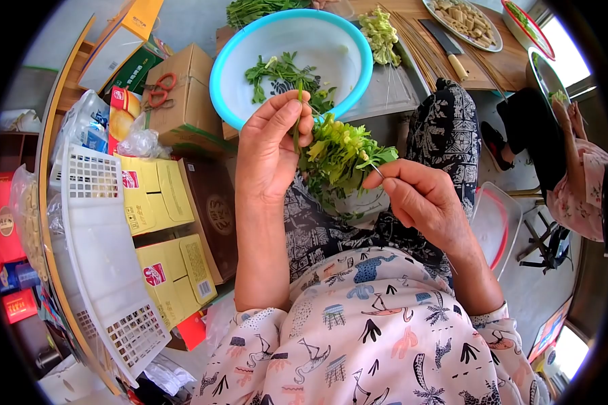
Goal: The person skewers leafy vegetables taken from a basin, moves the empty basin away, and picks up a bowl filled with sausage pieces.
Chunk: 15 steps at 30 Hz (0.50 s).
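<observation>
My left hand point(277, 138) is closed, pinching a green stem upright between thumb and fingers. Low on the right, the fingers of my right hand point(422, 202) grip a thin skewer point(376, 170). Leafy greens point(341, 152) are bunched along the skewer between both hands, above my lap. Just beyond my left hand is a white basin with a light blue rim point(216, 84), and loose green leaves point(277, 73) lie in it. The skewer's far end is hidden by the leaves.
A knife point(442, 40), skewers point(412, 44) and a plate of cut pieces point(463, 20) are on the board at the back right. Boxes point(157, 192) and a white plastic basket point(98, 229) stand left. Another person's hands point(573, 125) are at the far right.
</observation>
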Tool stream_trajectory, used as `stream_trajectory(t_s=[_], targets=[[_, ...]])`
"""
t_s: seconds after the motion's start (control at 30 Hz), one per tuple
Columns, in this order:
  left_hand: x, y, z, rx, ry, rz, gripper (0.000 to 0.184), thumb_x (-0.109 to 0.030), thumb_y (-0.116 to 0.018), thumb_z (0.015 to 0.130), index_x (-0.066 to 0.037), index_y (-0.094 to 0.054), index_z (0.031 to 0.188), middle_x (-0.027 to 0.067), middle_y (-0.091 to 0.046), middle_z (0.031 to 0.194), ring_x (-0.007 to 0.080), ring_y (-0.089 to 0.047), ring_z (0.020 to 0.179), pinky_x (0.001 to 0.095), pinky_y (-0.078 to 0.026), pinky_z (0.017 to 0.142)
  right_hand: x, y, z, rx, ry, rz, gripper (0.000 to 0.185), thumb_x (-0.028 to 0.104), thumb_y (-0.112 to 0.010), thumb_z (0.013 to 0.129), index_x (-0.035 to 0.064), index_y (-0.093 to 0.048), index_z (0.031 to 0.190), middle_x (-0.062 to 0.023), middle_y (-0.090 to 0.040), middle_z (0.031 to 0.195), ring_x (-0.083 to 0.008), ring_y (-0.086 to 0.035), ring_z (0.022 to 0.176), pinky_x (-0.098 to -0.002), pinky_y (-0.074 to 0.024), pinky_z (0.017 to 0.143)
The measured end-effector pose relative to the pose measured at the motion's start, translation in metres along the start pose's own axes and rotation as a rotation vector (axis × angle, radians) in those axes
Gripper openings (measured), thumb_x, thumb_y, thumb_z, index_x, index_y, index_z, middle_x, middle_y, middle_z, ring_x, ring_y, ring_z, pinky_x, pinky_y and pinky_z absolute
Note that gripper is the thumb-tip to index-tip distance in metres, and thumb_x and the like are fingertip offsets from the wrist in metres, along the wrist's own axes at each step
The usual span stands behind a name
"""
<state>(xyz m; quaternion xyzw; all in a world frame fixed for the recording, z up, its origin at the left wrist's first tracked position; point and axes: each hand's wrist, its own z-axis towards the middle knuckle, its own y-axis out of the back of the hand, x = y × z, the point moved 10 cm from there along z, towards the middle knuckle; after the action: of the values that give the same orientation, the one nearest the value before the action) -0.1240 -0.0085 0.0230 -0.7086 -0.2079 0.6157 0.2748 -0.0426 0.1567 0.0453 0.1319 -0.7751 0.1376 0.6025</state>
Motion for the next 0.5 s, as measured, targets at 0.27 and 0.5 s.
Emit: stream_trajectory(t_s=[0.27,0.5], targets=[[-0.0067,0.0006,-0.0025,0.006,-0.011,0.112,0.021,-0.011,-0.064,0.085,0.001,-0.061,0.102,0.0041,-0.061,0.085,0.0092,-0.05,0.069,0.0206,-0.037,0.057,0.0003,-0.0008,-0.0009,0.008,-0.011,-0.025,0.02,0.012,-0.047,0.095,-0.0012,-0.062,0.098,0.0052,-0.041,0.057,-0.0018,-0.035,0.05,-0.0182,-0.0291,0.045],[-0.0096,0.0033,-0.0039,0.032,-0.005,0.125,0.02,-0.008,-0.065,0.084,0.003,-0.061,0.1,0.0065,-0.061,0.085,0.01,-0.05,0.067,0.0213,-0.037,0.056,0.0015,-0.0014,-0.0021,0.02,-0.008,-0.01,0.02,0.011,-0.048,0.095,-0.0017,-0.062,0.098,0.0054,-0.042,0.056,-0.0022,-0.035,0.049,-0.0183,-0.0293,0.045]])
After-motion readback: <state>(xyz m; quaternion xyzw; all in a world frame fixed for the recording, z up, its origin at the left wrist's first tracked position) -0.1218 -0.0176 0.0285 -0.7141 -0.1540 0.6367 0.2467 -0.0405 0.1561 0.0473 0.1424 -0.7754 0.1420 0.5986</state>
